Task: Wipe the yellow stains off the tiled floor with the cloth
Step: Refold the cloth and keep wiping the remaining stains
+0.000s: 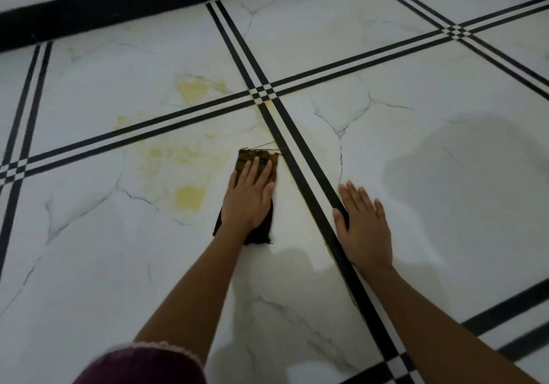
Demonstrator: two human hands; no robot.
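One dark cloth (258,161) lies on the tiled floor (445,92), pressed flat under the left hand (248,202). The right hand (366,229) rests beside it on the floor. Both grips are apart, fingers straight. At least four yellow stains (190,196) spread left of the cloth.

Your left hand (248,202) hides the middle of the cloth (252,155); your maroon garment (142,366) is cut off at the frame's lower left.

Head-worn view, angled down, floor (416,190) near
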